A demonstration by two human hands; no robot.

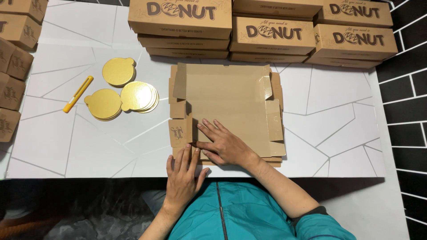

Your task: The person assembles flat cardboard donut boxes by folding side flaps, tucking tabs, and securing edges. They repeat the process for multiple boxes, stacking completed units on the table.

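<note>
Two hands on the flat cardboard box point(227, 104), mid-worktop point(338, 129): right hand point(224, 144) open, palm pressing its near panel; left hand point(183, 175) open, fingers on flap at 7 o'clock. Gold discs point(120, 89) at 10.

Under the right hand's fingers point(213, 133) lies matt brown cardboard, the flat box point(231, 106), with glossy tape strips beyond the fingertips. Left of the left hand's fingers point(182, 162), shiny gold foil card discs point(118, 71) and a smooth yellow plastic cutter point(78, 94) rest on the white matt table point(329, 120).
</note>
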